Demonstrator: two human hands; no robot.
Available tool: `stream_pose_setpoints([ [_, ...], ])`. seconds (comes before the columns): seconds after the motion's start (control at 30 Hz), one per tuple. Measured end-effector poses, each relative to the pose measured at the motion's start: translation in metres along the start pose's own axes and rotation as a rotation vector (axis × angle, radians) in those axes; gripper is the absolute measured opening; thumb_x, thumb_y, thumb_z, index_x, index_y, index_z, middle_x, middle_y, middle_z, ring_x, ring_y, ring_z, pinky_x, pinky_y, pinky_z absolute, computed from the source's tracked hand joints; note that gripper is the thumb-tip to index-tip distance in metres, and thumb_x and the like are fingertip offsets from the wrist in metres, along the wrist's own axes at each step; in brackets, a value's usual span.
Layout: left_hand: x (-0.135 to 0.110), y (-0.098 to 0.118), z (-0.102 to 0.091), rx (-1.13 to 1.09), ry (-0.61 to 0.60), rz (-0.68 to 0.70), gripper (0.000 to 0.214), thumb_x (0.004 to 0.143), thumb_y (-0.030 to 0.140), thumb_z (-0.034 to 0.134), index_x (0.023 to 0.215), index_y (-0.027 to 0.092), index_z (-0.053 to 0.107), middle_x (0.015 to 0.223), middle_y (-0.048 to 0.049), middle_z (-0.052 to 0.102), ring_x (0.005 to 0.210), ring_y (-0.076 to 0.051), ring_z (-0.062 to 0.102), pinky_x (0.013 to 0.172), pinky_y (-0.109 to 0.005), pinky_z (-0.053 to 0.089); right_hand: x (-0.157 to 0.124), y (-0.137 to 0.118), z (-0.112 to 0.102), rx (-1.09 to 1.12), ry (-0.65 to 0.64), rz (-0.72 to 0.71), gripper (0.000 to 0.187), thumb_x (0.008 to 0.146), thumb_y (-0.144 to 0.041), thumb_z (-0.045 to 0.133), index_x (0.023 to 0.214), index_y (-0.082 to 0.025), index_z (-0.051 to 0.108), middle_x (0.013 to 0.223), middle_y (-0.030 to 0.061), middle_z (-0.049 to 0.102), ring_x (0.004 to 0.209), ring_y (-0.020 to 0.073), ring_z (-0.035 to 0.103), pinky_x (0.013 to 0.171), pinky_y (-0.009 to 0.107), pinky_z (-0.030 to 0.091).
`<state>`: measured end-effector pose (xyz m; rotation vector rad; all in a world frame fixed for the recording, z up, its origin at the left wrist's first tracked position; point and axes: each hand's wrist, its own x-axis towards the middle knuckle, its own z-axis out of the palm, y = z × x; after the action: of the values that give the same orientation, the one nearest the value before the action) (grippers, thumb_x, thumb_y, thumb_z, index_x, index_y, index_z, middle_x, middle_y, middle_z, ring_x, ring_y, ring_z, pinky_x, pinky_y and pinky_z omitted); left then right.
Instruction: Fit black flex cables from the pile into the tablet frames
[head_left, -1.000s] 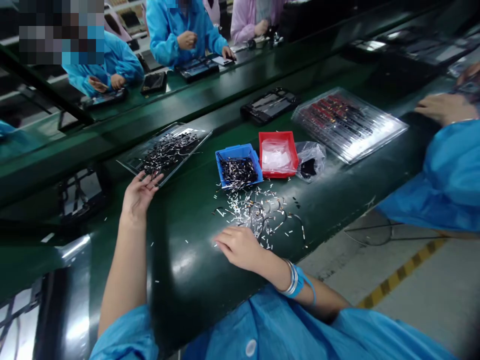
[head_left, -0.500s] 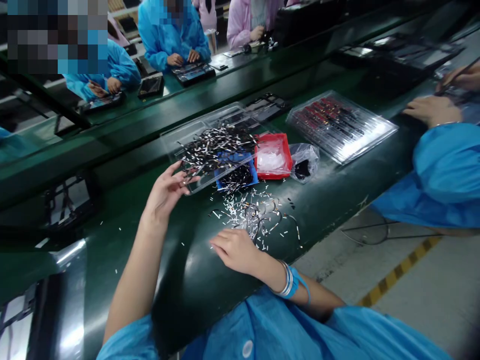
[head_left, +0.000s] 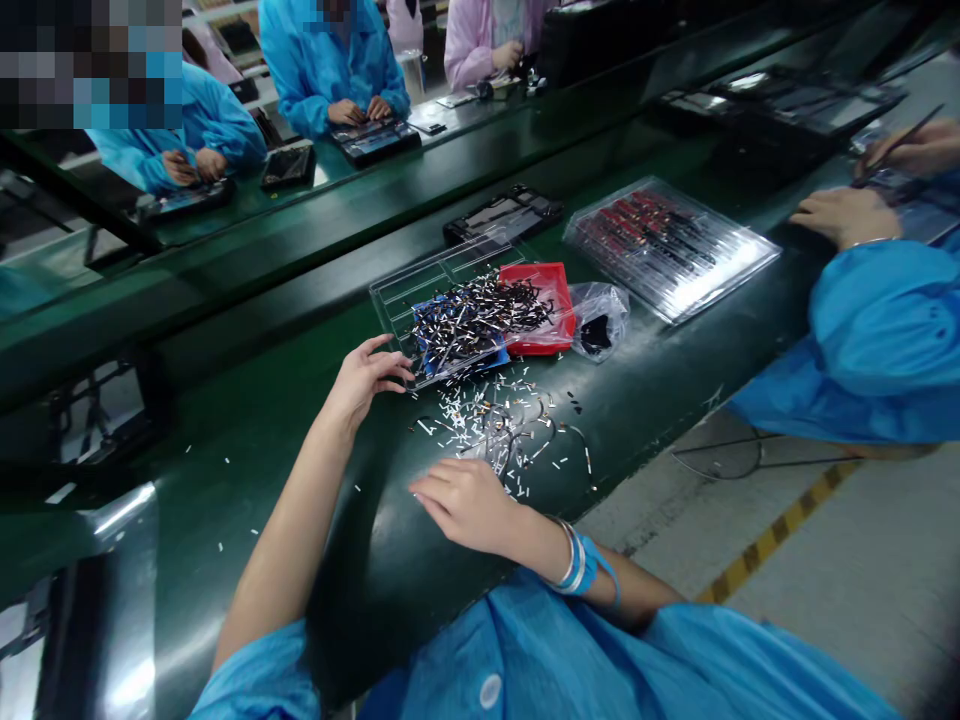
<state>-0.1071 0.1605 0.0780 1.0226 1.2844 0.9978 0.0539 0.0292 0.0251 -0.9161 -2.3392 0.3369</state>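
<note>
now my left hand [head_left: 366, 378] grips the near corner of the clear plastic tray [head_left: 424, 283], fingers closed on its edge. the tray is see-through, ribbed into compartments, and carries a heap of small dark and silvery strips [head_left: 480, 315]. it sits over the blue bin [head_left: 496, 355] and the red bin [head_left: 553, 305], hiding most of the blue one. my right hand [head_left: 466, 502] lies flat on the green belt [head_left: 285, 440], fingers open and holding nothing, just beside the scattered strips [head_left: 502, 420].
</note>
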Motion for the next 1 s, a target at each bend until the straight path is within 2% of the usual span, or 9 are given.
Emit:
stream_pose_setpoints([
  [0.13,-0.005,-0.005,-0.006,0.040,0.058,0.036,0.056,0.073,0.018,0.069,0.123,0.008,0.045,0.079,-0.0072,0.069,0.058,-0.017,0.066,0.041,-0.021,0.050,-0.003,0.014,-0.042,0.047,0.217,0.076,0.023,0.093,-0.020,0.047,0.089,-0.019,0.069,0.076,0.0008,0.070,0.070,0.0123,0.061,0.063,0.025,0.046],
  [0.2,-0.008,-0.007,-0.009,0.041,0.090,0.057,0.055,0.074,0.021,0.069,0.123,0.011,0.046,0.085,-0.0075,0.069,0.063,-0.017,0.067,0.043,-0.020,0.050,0.003,0.034,-0.066,-0.018,0.362,0.255,0.022,0.092,-0.022,0.048,0.088,-0.020,0.070,0.082,0.0018,0.072,0.073,0.0127,0.063,0.067,0.027,0.047],
  [0.27,-0.010,-0.010,-0.009,0.035,0.116,0.075,0.054,0.075,0.020,0.068,0.124,0.012,0.047,0.089,-0.0074,0.068,0.068,-0.016,0.068,0.044,-0.020,0.050,0.014,0.059,-0.083,-0.198,0.443,0.476,0.018,0.089,-0.029,0.054,0.086,-0.021,0.070,0.074,0.0014,0.067,0.068,0.0141,0.060,0.062,0.028,0.043],
  [0.43,-0.013,-0.015,-0.002,0.021,0.093,0.083,0.065,0.075,0.018,0.067,0.133,0.008,0.041,0.082,-0.0060,0.068,0.064,-0.016,0.065,0.043,-0.020,0.047,0.042,0.099,-0.085,-0.341,0.299,0.701,0.012,0.077,-0.030,0.064,0.069,-0.021,0.067,0.063,-0.0019,0.059,0.060,0.0127,0.052,0.053,0.025,0.029],
  [0.53,-0.014,-0.018,0.000,0.015,0.085,0.083,0.068,0.075,0.018,0.067,0.136,0.008,0.039,0.080,-0.0050,0.067,0.062,-0.015,0.064,0.041,-0.019,0.044,0.042,0.097,-0.083,-0.307,0.312,0.660,0.011,0.076,-0.023,0.061,0.066,-0.021,0.065,0.061,-0.0027,0.058,0.058,0.0117,0.051,0.054,0.024,0.030],
  [0.7,-0.017,-0.022,-0.004,-0.003,0.073,0.079,0.074,0.073,0.016,0.066,0.139,0.008,0.035,0.077,-0.0040,0.067,0.060,-0.014,0.063,0.043,-0.019,0.043,0.023,0.079,-0.096,-0.289,0.473,0.494,0.014,0.079,-0.025,0.056,0.068,-0.020,0.064,0.060,-0.0023,0.056,0.055,0.0110,0.049,0.055,0.024,0.035],
  [0.83,-0.019,-0.022,0.000,-0.015,0.024,0.084,0.078,0.072,0.013,0.061,0.144,0.006,0.030,0.071,-0.0024,0.067,0.052,-0.013,0.060,0.042,-0.020,0.040,0.019,0.072,-0.099,-0.208,0.478,0.427,0.018,0.081,-0.027,0.055,0.067,-0.021,0.063,0.058,-0.0025,0.055,0.052,0.0101,0.044,0.055,0.025,0.037],
  [0.93,-0.018,-0.023,0.004,-0.001,0.001,0.090,0.080,0.072,0.012,0.060,0.145,0.006,0.029,0.068,-0.0018,0.065,0.050,-0.013,0.058,0.041,-0.020,0.036,0.023,0.066,-0.093,-0.081,0.546,0.440,0.018,0.081,-0.030,0.058,0.068,-0.021,0.064,0.060,-0.0025,0.057,0.051,0.0094,0.043,0.054,0.026,0.037],
  [1.0,-0.020,-0.024,0.005,0.014,0.013,0.086,0.079,0.073,0.015,0.062,0.145,0.008,0.030,0.073,-0.0037,0.066,0.053,-0.014,0.059,0.041,-0.021,0.035,0.026,0.060,-0.086,0.112,0.578,0.508,0.016,0.078,-0.033,0.061,0.069,-0.020,0.065,0.061,-0.0022,0.060,0.053,0.0095,0.046,0.054,0.026,0.039],
])
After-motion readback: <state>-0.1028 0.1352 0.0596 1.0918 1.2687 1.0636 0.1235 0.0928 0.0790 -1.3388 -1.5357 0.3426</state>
